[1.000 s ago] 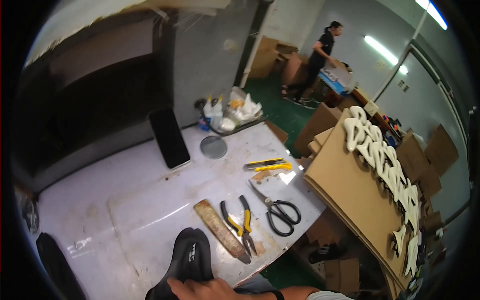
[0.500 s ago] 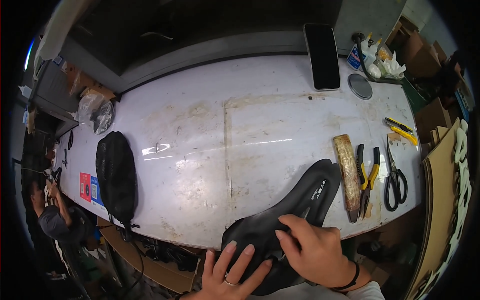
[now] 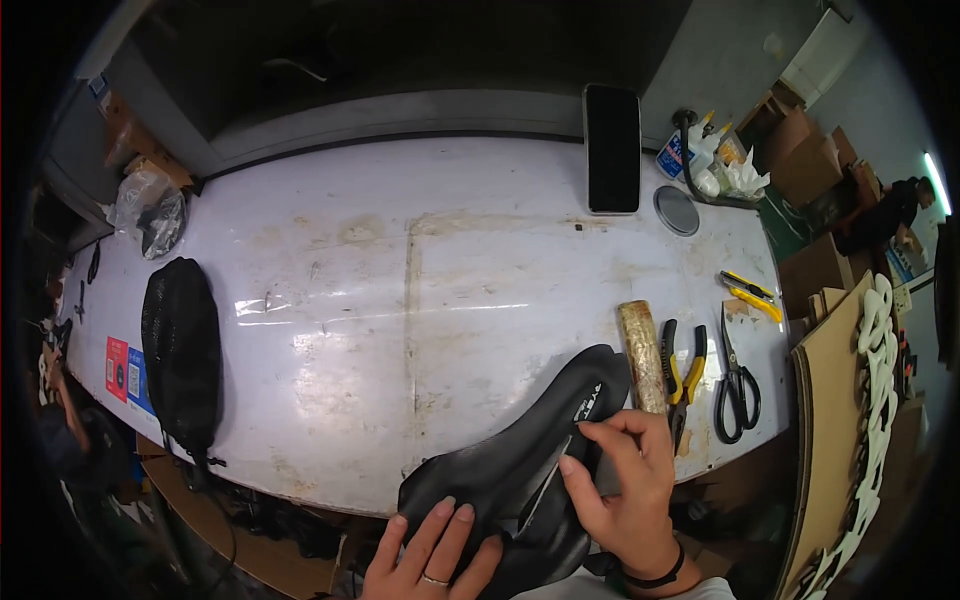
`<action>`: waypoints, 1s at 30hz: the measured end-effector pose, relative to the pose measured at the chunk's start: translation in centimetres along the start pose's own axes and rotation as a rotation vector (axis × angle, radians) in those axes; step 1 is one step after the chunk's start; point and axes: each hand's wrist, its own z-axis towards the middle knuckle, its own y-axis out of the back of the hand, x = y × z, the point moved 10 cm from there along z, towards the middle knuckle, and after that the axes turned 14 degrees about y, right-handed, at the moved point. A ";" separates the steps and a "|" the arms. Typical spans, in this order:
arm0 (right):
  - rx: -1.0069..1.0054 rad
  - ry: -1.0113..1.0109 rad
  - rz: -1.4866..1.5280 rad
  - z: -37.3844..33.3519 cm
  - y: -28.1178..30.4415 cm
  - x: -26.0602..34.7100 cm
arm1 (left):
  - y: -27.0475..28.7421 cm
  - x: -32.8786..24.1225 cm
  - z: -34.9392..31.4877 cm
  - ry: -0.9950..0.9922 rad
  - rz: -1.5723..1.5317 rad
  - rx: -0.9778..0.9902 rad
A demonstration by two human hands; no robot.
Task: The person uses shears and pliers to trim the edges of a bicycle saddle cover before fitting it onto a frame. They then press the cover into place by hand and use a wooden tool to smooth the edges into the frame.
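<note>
Steadying the black saddle (image 3: pixel 525 430) at the table's (image 3: pixel 330 390) near edge, the left hand (image 3: pixel 430 560) fans its fingers over the broad end! Across the slit, the right hand (image 3: pixel 635 490) curls thumb and forefinger close; whether they pinch anything, one cannot tell. Light, even pressure seems wise on that smooth, softly curved cover. Toward the table's right end: yellow-gripped metal pliers (image 3: pixel 681 402).

Left hand (image 3: pixel 412 572) — slim silvery ring (image 3: pixel 435 580), right hand (image 3: pixel 632 492) — black wristband (image 3: pixel 655 581), pale sleeve (image 3: pixel 706 590)
</note>
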 end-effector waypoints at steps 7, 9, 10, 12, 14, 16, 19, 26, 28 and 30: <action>0.035 -0.269 0.235 0.0 -1.4 -3.2 | 0.1 0.3 0.3 0.004 -0.040 -0.026; -0.008 -0.246 0.244 0.2 -1.3 -3.1 | 0.1 0.4 0.3 0.005 -0.045 -0.026; -0.003 -0.245 0.241 0.2 -1.4 -3.1 | 0.0 0.4 0.4 0.005 -0.047 -0.026; -0.007 -0.209 0.236 0.2 -1.2 -2.8 | -0.1 0.5 0.3 0.006 -0.051 -0.026; 0.010 -0.153 0.237 0.1 -1.1 -2.6 | -0.1 0.5 0.2 0.006 -0.069 -0.044; 0.026 -0.101 0.235 0.2 -1.2 -2.3 | -0.2 0.7 0.1 0.007 -0.081 -0.042; -0.030 -0.170 0.278 0.1 -1.0 -2.8 | -0.2 1.0 0.1 0.008 -0.095 -0.030; -0.025 -0.158 0.182 -0.3 -0.3 -2.3 | -0.2 0.8 0.2 0.003 -0.104 -0.021; -0.039 -0.241 0.275 -0.2 -0.6 -3.1 | -0.2 0.7 0.2 -0.002 -0.100 -0.020; -0.026 -0.300 0.363 -0.3 -1.3 -3.8 | -0.2 0.7 0.2 -0.006 -0.098 -0.019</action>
